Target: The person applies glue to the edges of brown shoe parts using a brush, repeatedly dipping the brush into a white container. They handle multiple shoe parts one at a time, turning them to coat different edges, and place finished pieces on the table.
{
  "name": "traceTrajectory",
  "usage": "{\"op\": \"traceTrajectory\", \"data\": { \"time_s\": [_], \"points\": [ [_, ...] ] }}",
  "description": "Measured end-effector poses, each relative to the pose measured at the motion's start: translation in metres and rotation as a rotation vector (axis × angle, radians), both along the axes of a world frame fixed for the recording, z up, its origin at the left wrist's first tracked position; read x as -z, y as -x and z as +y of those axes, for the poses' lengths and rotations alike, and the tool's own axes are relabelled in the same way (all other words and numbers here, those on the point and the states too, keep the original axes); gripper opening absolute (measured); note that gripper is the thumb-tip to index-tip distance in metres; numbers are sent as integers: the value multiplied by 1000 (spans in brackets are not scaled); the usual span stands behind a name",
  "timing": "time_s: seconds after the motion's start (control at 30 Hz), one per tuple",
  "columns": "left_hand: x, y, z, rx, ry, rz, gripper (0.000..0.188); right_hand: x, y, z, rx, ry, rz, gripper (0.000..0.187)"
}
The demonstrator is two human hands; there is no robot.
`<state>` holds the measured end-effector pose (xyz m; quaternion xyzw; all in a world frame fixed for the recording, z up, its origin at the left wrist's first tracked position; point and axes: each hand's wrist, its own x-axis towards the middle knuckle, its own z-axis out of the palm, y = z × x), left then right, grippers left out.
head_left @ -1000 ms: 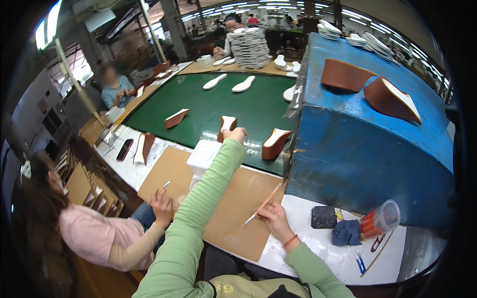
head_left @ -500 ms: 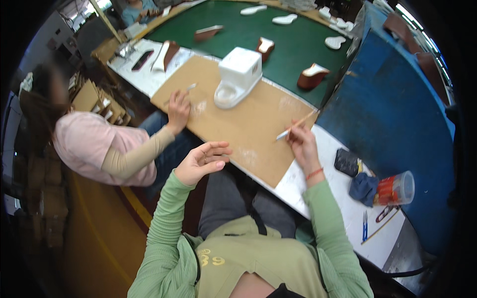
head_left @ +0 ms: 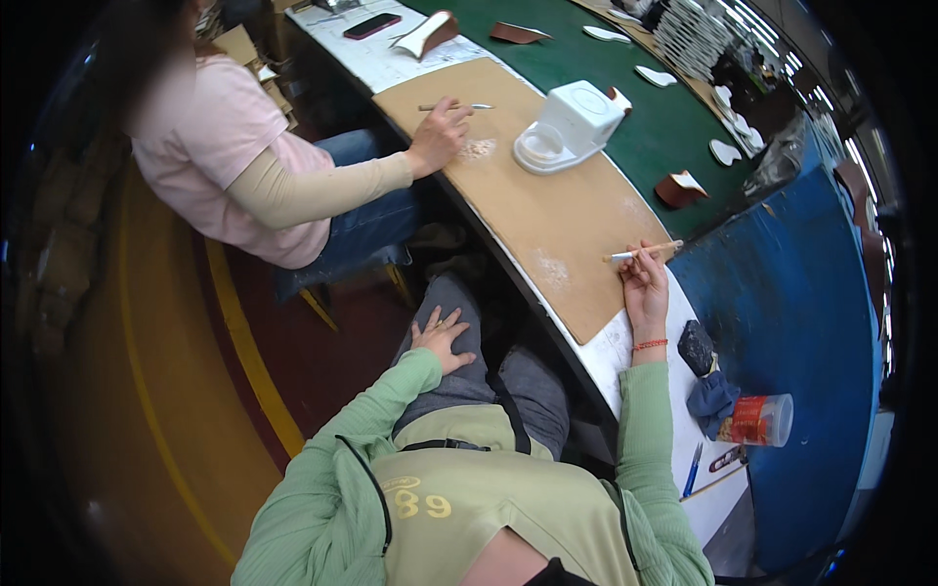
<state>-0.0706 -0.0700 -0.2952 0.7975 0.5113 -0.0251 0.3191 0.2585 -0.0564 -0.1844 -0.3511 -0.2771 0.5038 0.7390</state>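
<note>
My right hand (head_left: 645,293) is over the right end of a brown board (head_left: 508,210), its fingers closed on a slim pen-like tool (head_left: 640,253) with a wood-coloured shaft and a white end. My left hand (head_left: 442,340) lies flat on my thigh with the fingers spread, holding nothing. Pale smudges mark the board near my right hand. Farther along it stands a white dispenser (head_left: 578,115) with a round cup at its front. A co-worker's hand (head_left: 440,137) on the left holds another slim tool (head_left: 455,106) above the same board.
Beyond the board runs a green belt (head_left: 640,146) carrying brown and white shoe parts (head_left: 681,188). A blue panel (head_left: 791,293) stands at the right. A black lump (head_left: 697,347), blue cloth (head_left: 713,395), clear tub (head_left: 757,420) and blue pen-shaped tool (head_left: 693,471) lie near my right forearm.
My left hand has dropped from beside the board onto my thigh. My right hand still holds the slim tool, now turned closer to level. The view has swung, shifting the scene.
</note>
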Motion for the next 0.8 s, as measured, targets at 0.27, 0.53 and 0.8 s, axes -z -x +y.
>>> {"op": "traceTrajectory", "data": {
  "time_s": [0.27, 0.53, 0.8],
  "points": [
    [-1, -3, -14, 12, -49, -121, 61, -1, -5, -1, -32, -17, -43, 23],
    [21, 9, -14, -101, -328, -639, 57, 1, -8, 0, 28, -42, -26, 16],
    [15, 68, 56, -165, -587, -488, 40, 3, -4, 9, 34, -44, -5, 18]
  ]
}}
